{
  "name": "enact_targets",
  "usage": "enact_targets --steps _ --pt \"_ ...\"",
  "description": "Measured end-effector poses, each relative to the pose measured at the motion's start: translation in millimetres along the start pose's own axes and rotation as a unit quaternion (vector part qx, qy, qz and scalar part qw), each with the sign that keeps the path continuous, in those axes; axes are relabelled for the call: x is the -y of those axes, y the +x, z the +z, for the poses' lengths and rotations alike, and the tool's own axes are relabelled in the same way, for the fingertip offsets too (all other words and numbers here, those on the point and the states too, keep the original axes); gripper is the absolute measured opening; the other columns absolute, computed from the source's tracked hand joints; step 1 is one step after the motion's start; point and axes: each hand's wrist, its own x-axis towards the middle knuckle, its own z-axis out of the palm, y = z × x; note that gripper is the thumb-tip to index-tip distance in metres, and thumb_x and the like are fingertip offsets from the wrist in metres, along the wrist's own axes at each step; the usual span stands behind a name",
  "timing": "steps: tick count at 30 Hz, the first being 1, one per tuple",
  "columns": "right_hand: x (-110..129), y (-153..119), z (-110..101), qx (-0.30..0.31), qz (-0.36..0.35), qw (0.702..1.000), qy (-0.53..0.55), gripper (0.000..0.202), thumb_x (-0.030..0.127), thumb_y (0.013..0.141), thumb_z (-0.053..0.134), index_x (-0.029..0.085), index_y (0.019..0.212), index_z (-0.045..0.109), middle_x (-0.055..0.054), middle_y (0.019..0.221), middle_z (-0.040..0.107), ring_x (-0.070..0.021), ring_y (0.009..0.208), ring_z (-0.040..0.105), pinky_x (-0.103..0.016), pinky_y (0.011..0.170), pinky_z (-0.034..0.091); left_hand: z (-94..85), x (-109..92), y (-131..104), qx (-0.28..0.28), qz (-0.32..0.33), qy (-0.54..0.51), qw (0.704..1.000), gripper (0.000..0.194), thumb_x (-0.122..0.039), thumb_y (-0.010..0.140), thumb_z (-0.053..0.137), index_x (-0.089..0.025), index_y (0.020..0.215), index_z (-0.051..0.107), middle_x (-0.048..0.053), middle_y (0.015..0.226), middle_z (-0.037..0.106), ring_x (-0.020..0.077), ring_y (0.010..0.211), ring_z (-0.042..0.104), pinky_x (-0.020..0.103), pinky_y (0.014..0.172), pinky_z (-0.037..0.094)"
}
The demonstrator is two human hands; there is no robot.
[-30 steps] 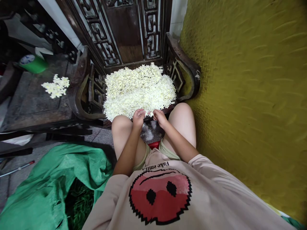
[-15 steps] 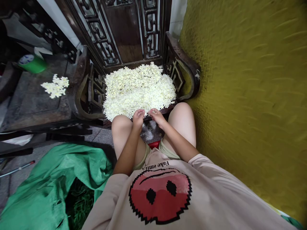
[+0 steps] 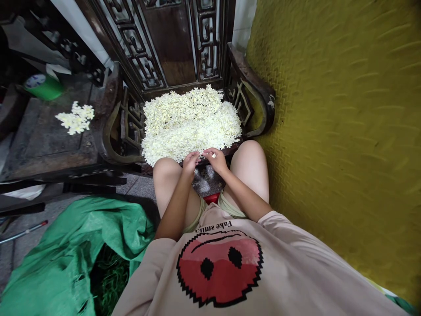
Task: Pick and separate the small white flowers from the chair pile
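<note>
- Two hands meet at the near edge of the chair seat (image 3: 230,151), between the person's knees.
- Left hand (image 3: 190,161): fingers curled and pinched shut on a small white flower (image 3: 198,154), which it shares with the other hand.
- Right hand (image 3: 215,159): fingers closed on another white bit (image 3: 213,154), possibly a bloom; it is too small to tell.
- Flower pile (image 3: 192,123) covers most of the seat, touching the hands' fingertips at its near edge.
- Handling, as a judgement: each bloom looks very light, soft and easily bruised or torn; a gentle pinch at the base or stem end, not on the petals, would suit it.
- A smaller clump of flowers (image 3: 76,118) lies on the dark surface (image 3: 49,140) to the left, well apart, near a green tub (image 3: 44,86).
- Green sack (image 3: 66,254) sits on the floor at lower left; its dark green contents are hard to make out.
- Hidden: the fingertips' undersides, any stem or thread between the hands, and the seat beneath the pile. A red thing (image 3: 210,198) between the thighs is mostly covered.
</note>
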Motion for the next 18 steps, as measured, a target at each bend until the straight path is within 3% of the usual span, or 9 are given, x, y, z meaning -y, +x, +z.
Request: enact_targets --steps 3,6,18 --pt "-1.2 1.7 -1.7 -0.019 0.014 1.000 0.002 0.030 0.046 0.071 0.064 0.017 0.072 0.065 0.003 0.059 0.046 -0.0128 0.060 0.044 -0.027 0.064 0.037 1.0 -3.4 -2.9 0.002 0.078 0.036 0.996 0.023 -0.036 0.062 0.074 -0.018 0.069 0.063 -0.001 0.067 0.061 0.0106 0.064 0.055 0.024 0.063 0.042" --pt "-2.4 2.8 -2.4 -0.018 0.018 1.000 0.010 0.032 0.048 0.072 0.063 0.016 0.071 0.065 0.002 0.059 0.047 -0.0131 0.060 0.044 -0.027 0.063 0.037 2.1 -5.6 -5.8 0.020 0.111 0.044 0.993 0.024 -0.035 0.058 0.077 -0.017 0.070 0.065 0.000 0.067 0.063 0.0121 0.064 0.056 0.026 0.065 0.044" --pt "-4.2 2.7 -2.8 -0.024 0.018 0.999 0.011 0.037 0.053 0.068 0.065 0.016 0.069 0.066 0.001 0.059 0.050 -0.0132 0.061 0.046 -0.027 0.065 0.038 5.4 -9.1 -6.8 0.038 0.097 0.046 0.994 0.017 -0.029 0.062 0.076 -0.017 0.062 0.064 -0.002 0.061 0.058 0.0106 0.060 0.050 0.025 0.064 0.040"
